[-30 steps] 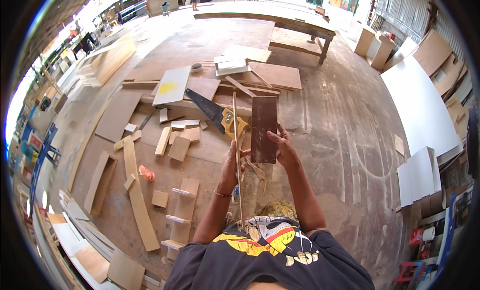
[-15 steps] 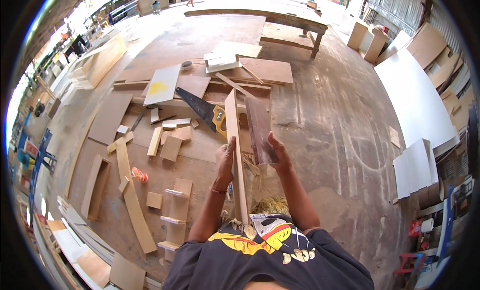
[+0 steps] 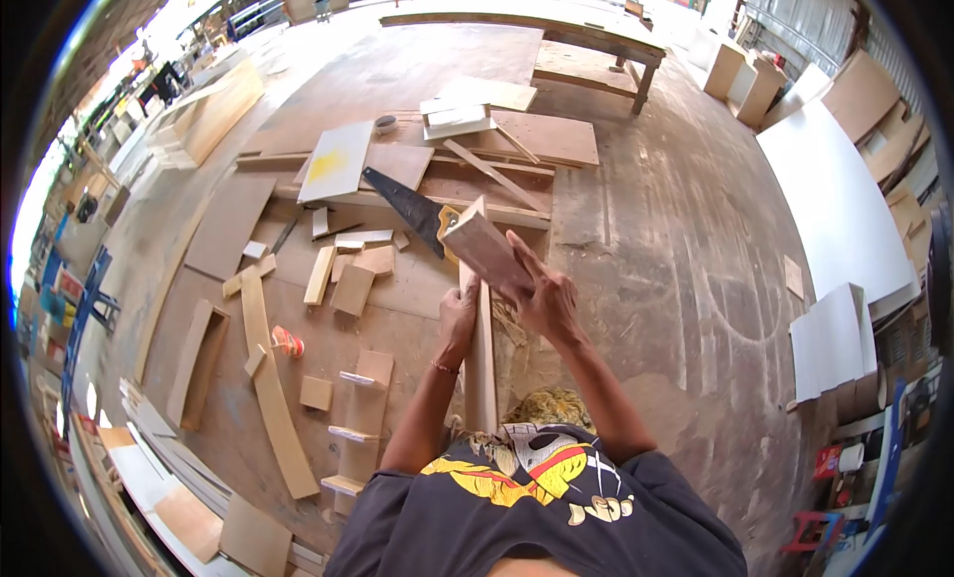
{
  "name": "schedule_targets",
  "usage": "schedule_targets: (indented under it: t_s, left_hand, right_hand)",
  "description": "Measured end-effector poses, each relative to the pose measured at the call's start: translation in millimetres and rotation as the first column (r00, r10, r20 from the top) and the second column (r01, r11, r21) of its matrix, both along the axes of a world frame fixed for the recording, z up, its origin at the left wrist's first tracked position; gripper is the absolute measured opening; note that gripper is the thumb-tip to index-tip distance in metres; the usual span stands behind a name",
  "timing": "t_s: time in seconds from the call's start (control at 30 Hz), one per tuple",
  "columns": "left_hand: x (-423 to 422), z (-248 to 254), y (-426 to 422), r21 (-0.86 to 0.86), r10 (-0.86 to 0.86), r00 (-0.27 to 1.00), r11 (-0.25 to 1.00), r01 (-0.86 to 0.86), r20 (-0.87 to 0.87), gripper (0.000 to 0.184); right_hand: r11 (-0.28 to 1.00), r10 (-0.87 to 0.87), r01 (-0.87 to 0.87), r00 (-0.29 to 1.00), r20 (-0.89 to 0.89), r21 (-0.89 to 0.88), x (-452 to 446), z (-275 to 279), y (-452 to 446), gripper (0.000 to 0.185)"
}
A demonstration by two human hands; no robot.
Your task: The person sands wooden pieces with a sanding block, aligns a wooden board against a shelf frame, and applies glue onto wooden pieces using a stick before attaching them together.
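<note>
My left hand is closed round a long, narrow wooden board that runs from my waist away from me. My right hand grips a flat, reddish-brown wooden block, fingers stretched along its side. The block lies slanted over the board's far part and hides some of it; whether they touch I cannot tell. Just beyond is a handsaw, its dark blade pointing away to the left and its yellow handle partly covered by the block.
Wood offcuts, a long strip and a red-and-white cup lie on the floor to the left. Panels and planks are spread ahead. A low wooden table stands farther off; white sheets lean at the right.
My right hand has swung the block left, from beside the board to across its far part, and its grip has turned. The view has shifted slightly.
</note>
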State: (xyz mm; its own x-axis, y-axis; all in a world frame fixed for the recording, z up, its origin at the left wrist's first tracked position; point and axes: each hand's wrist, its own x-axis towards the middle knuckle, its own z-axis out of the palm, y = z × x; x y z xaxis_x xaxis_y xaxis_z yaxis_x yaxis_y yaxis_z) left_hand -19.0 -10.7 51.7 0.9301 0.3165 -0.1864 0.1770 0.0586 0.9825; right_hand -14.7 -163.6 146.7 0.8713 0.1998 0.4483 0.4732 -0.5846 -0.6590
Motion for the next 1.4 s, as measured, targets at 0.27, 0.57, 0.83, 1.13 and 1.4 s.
schedule_targets:
  t_s: [0.27,0.57,0.83,1.13,1.4]
  left_hand:
    - [-15,16,1,0.121,-0.106,0.994,0.987,0.103,0.02,0.051]
    - [-3,-4,19,-0.152,-0.108,0.991,0.981,0.119,0.078,0.045]
    - [-11,7,12,0.063,-0.144,0.99,0.988,0.144,-0.005,0.047]
    - [-17,18,15,-0.195,-0.158,0.984,0.966,0.171,0.081,0.045]
    - [-31,27,2,-0.192,-0.229,0.973,0.954,0.232,0.037,0.045]
  right_hand:
    - [0.974,-0.032,0.058,0.992,0.12,-0.22,63,11,-5,0.068]
    - [0.964,0.132,-0.119,0.99,0.04,-0.237,19,1,6,0.07]
    - [0.962,-0.074,0.146,0.953,0.293,-0.231,74,13,2,0.072]
    - [0.974,0.172,-0.121,0.944,0.282,-0.191,28,-1,12,0.074]
    - [0.971,-0.01,0.058,0.979,0.203,-0.23,59,16,-1,0.072]
